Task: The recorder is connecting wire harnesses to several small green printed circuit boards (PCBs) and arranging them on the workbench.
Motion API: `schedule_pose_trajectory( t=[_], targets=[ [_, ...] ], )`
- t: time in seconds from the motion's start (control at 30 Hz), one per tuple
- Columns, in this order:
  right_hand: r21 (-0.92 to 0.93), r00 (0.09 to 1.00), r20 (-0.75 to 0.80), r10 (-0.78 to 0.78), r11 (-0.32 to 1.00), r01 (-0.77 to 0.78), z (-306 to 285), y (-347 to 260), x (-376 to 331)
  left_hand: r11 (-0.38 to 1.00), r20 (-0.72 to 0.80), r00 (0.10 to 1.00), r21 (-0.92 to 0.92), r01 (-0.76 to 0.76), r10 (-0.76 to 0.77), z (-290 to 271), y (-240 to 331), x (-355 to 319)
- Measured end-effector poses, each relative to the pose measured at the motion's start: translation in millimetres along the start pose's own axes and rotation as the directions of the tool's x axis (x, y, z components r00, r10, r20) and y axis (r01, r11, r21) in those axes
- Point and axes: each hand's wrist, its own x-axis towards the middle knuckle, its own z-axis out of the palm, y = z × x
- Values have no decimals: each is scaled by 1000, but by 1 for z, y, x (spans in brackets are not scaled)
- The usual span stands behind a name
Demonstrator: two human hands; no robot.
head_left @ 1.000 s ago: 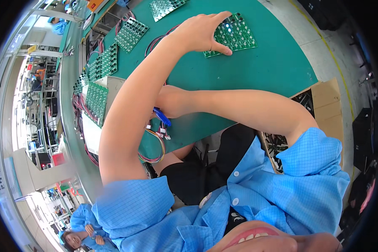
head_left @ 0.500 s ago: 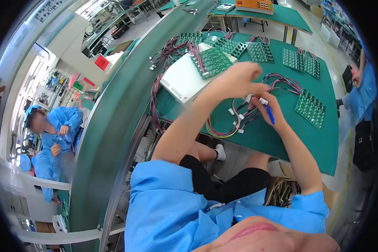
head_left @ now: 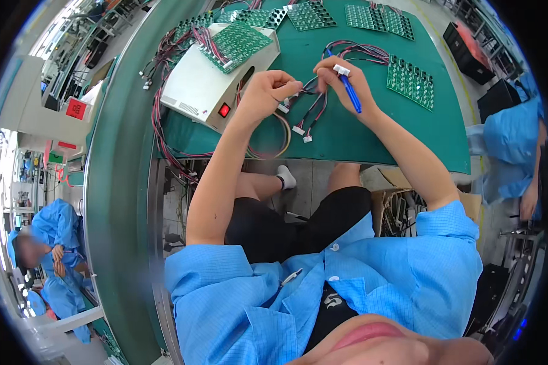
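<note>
Fingertips pinched, my left hand [head_left: 265,96] is closed on thin wires in front of the white box. My right hand [head_left: 360,90] is closed around a blue pen [head_left: 352,96], which slants down across the palm. A white connector [head_left: 342,70] shows beside the pen at the same fingers. Between the hands runs a wire harness [head_left: 314,109], its white plugs [head_left: 299,130] hanging toward the table's near edge. Red and black leads [head_left: 371,53] reach from behind my right hand to a green circuit board [head_left: 411,84] lying on the right. My fingers hide the exact grip on the wires.
A white box [head_left: 195,91] with a red switch stands at left, carrying a circuit board [head_left: 236,45]. More circuit boards [head_left: 311,16] line the back of the green table [head_left: 371,143]. A green conveyor [head_left: 119,182] runs along the left. A person in blue [head_left: 58,249] sits beyond it.
My view has shifted, so the table sits higher in the picture. My hands have drawn apart, the left one now pinching wires. The pen stays in my right hand.
</note>
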Motion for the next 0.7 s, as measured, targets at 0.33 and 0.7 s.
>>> schedule_pose_trajectory(
  t=[0.33,0.7],
  targets=[
    [127,998,28,59,990,-62,12,12,3,906,-224,973,-401,-137,49,1,-37,11],
    [-119,961,249,122,988,-94,5,18,7,912,-199,963,-332,-239,181,10,-46,4]
  ],
)
